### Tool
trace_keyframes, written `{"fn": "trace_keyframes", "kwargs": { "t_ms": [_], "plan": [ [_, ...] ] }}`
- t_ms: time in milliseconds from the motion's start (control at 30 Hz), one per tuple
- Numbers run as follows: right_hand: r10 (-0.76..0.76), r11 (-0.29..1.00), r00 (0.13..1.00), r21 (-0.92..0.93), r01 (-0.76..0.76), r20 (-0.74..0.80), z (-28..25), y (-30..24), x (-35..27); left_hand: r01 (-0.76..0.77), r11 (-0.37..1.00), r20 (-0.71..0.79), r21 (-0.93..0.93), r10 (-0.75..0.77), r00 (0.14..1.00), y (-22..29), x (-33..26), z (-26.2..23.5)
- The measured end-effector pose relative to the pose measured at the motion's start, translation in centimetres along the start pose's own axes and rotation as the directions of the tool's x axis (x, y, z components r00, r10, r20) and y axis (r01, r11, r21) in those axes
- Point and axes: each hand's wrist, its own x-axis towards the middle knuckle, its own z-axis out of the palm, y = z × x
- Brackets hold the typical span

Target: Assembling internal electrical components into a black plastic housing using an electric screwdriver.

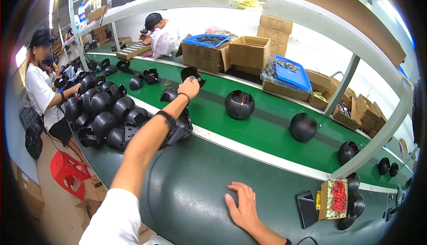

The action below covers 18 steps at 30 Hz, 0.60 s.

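Observation:
My left hand [189, 88] reaches across to the green conveyor belt, its fingers closed on a curved black plastic shell [192, 73]. Just below that wrist, more black shells [181, 127] sit at the belt's near edge, partly hidden behind my forearm. Over the dark green tabletop [195, 187], my right hand [242, 206] lies with fingers apart and nothing in it. Farther right along the belt stand round black housings, one with red wire showing in its opening [239, 104] and another [303, 127] beyond it.
A heap of black shells [104, 111] covers the table's left end, where a co-worker [42, 85] stands. A phone [307, 208] lies beside a box of red parts [336, 199] at right. A white shelf post [373, 133] rises at the belt's near edge.

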Motion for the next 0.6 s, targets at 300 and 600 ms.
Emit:
{"fn": "trace_keyframes", "kwargs": {
  "t_ms": [300, 600],
  "plan": [
    [-0.148, 0.966, 0.817, 0.095, 0.239, -0.557, -6.4, -2.6, 2.7, -0.607, 0.761, 0.437, -0.227, 0.637, 0.635, 3.4, -26.0, -15.8],
    [-0.084, 0.973, 0.984, -0.199, 0.115, 0.158, -4.8, -6.2, 0.7, -0.623, 0.677, 0.647, -0.393, 0.684, 0.336, 2.0, -35.0, -13.5]
  ]
}}
